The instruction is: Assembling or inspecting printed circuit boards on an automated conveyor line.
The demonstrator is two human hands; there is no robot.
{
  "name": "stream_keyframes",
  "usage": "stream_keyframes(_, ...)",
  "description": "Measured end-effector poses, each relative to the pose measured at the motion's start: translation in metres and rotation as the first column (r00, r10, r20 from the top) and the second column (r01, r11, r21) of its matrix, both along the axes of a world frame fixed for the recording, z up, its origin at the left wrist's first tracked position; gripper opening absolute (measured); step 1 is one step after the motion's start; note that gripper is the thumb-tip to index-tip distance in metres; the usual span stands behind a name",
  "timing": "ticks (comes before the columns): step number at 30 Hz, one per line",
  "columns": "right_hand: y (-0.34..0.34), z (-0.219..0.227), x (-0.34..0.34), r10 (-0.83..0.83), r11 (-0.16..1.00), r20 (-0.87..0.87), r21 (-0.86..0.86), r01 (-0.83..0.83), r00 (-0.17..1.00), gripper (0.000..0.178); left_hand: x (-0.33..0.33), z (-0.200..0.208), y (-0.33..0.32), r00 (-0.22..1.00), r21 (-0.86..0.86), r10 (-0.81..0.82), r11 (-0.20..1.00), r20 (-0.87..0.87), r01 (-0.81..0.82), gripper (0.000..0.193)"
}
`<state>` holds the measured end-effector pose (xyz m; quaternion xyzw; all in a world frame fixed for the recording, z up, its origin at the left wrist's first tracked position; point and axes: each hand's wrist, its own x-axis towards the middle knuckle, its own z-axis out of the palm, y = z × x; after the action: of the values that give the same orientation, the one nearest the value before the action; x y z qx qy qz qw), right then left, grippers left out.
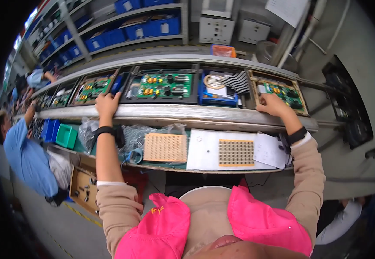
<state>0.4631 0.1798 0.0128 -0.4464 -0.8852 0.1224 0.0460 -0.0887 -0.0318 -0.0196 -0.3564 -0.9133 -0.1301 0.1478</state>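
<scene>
My left hand (pixel 106 105) reaches over the metal rail, its fingers bent over the near right corner of a dark frame holding a green circuit board (pixel 93 89). At the right, my right hand (pixel 272 104) is closed on the near left edge of a wooden-looking frame (pixel 303 97), which carries another green circuit board (pixel 284 95). Between them, a black frame with a populated green circuit board (pixel 166 85) sits on the line. Beside it stands a blue bin (pixel 217 100) with a roll of tape (pixel 214 82) and a black-and-white striped cloth (pixel 238 82).
On the near bench lie two perforated tan boards (pixel 165 147) (pixel 236 153), a white sheet (pixel 202 149), papers (pixel 268 150) and plastic bags (pixel 138 134). Green and blue bins (pixel 67 136) stand left. A co-worker in blue (pixel 32 155) works there. Shelves with blue bins (pixel 153 27) line the back.
</scene>
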Motion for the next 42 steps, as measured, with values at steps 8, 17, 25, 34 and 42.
stream_keyframes(8,0.0,-0.012,-0.002,-0.112,0.992,-0.022,0.048,0.113,0.993,0.057,-0.043,-0.02,-0.01,0.982,-0.01,-0.163,0.987,-0.095,0.163,0.04)
stream_keyframes(17,-0.026,-0.011,-0.005,-0.283,0.944,0.103,0.204,0.258,0.954,0.045,-0.052,-0.034,-0.015,0.935,0.052,-0.346,0.935,-0.071,0.35,0.03)
stream_keyframes(25,-0.034,-0.021,-0.002,-0.3,0.934,0.02,0.212,0.289,0.954,0.038,-0.056,-0.032,-0.012,0.947,0.037,-0.318,0.947,-0.036,0.319,0.033)
stream_keyframes(34,-0.023,-0.027,-0.002,-0.321,0.938,0.063,0.162,0.308,0.945,0.03,-0.057,-0.042,0.005,0.924,0.103,-0.382,0.919,-0.014,0.381,0.031)
stream_keyframes(42,-0.029,-0.007,-0.012,-0.216,0.974,0.138,0.096,0.204,0.967,0.029,-0.098,-0.037,-0.002,0.925,0.02,-0.374,0.928,0.065,0.373,0.027)
